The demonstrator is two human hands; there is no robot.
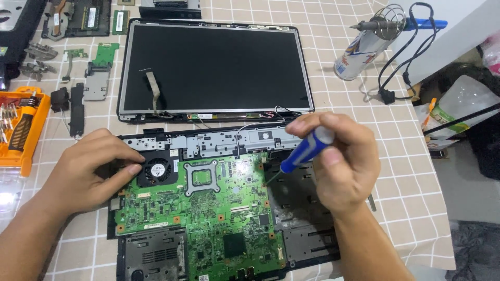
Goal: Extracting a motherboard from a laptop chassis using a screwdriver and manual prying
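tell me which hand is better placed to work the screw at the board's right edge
Right, probably. The right hand already grips the screwdriver with its tip at the board's right edge. The left hand rests by the fan, steadying.

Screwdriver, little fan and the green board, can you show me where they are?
screwdriver point(306, 151), head view, on its blue handle held in the right hand.
fan point(157, 169), head view, on its round hub.
green board point(208, 218), head view, on the bare middle of the board.
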